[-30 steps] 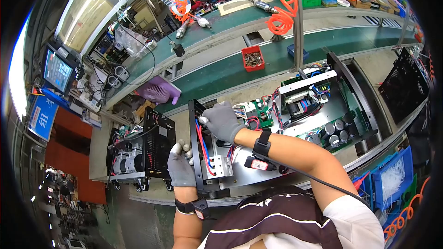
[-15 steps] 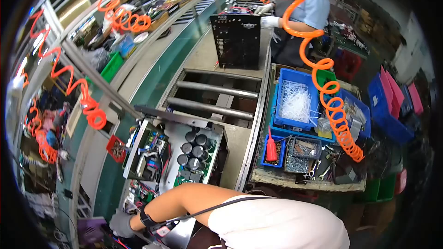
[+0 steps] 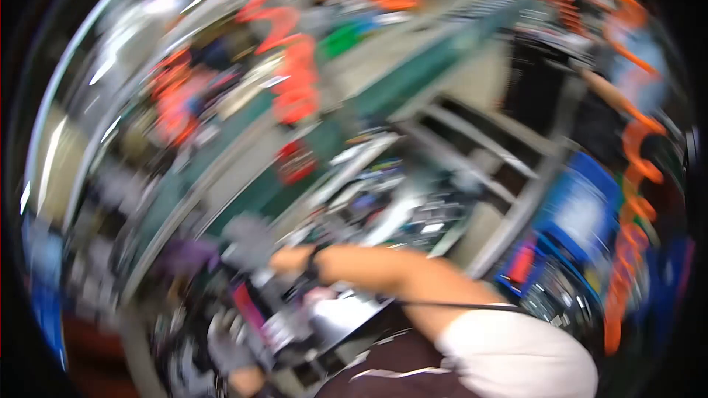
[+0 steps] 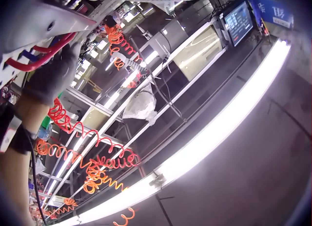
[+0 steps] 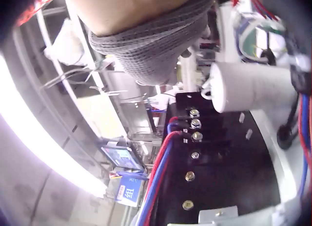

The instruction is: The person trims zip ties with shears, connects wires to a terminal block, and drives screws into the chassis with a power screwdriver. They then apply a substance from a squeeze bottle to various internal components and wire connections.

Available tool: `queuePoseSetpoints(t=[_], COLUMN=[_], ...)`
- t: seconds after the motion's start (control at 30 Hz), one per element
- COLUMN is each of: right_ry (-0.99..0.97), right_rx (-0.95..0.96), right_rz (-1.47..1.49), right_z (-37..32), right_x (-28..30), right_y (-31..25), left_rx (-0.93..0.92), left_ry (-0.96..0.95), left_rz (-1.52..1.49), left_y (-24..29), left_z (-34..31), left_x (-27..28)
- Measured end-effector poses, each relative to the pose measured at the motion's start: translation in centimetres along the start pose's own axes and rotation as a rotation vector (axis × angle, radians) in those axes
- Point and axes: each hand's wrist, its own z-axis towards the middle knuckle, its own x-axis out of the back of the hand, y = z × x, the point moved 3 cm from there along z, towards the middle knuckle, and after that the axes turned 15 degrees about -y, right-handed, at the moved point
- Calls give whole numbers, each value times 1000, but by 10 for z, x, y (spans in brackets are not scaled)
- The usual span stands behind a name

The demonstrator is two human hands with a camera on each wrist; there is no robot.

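Motion blurs the head view. My grey-gloved right hand (image 3: 251,242) is at the far left end of an open metal chassis, beside its upright black panel. In the right wrist view the glove (image 5: 158,50) is above this black panel (image 5: 219,162), with bolts, red and blue wires (image 5: 163,162) and a white cylinder (image 5: 253,87) nearby; the fingertips are hidden. My left hand (image 3: 230,343) is near the panel's outer side, its finger shape blurred. The left wrist view shows the right hand (image 4: 54,77) behind red wires (image 4: 36,65), and knitted glove fabric along the top.
Blue bins (image 3: 582,206) stand to the right of the line. Metal rollers (image 3: 472,162) lie beyond the chassis, and a small red bin (image 3: 295,161) is on the green belt. Coiled orange hoses (image 3: 295,81) hang overhead. Another person (image 3: 641,66) is at the far right.
The head view has swung to the right, then partly back left, bringing my left hand into sight again. My right hand remains at the chassis end.
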Motion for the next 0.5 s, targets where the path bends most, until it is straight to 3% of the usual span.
queuePoseSetpoints(t=[0.03, 0.07, 0.1, 0.13, 0.17, 0.23, 0.3, 0.37, 0.4, 0.47, 0.5], right_ry=[-154, -123, -187, -248, -252, -349, -435, -438, -434, -463, -462], right_rx=[62, 176, 193, 228, 359, 546, 618, 666, 705, 696, 742], right_rz=[-5, 50, 123, 123, 116, 30, -85, -148, -199, -256, -267], right_z=[-3, -1, -2, -5, -12, -16, -22, -29, -34, -38, -40], right_x=[27, 27, 31, 37, 39, 32, 25, 22, 21, 20, 20], right_y=[-19, -23, -33, -46, -61, -79, -93, -102, -106, -111, -113], left_rx=[-132, -265, -264, -397, -449, -444, -433, -390, -395, -372, -305], left_ry=[44, 162, 80, 530, 346, 383, 339, 88, 76, 94, 266], left_rz=[-140, -104, -132, 77, -133, -165, -190, -192, -197, -102, 593], left_y=[-1, 4, 9, 6, 7, -1, -3, -7, -8, -13, -16], left_z=[1, -1, -7, -9, -9, 8, 8, 10, 9, 12, 9], left_x=[-15, -24, -23, -47, -39, -60, -59, -54, -54, -60, -59])
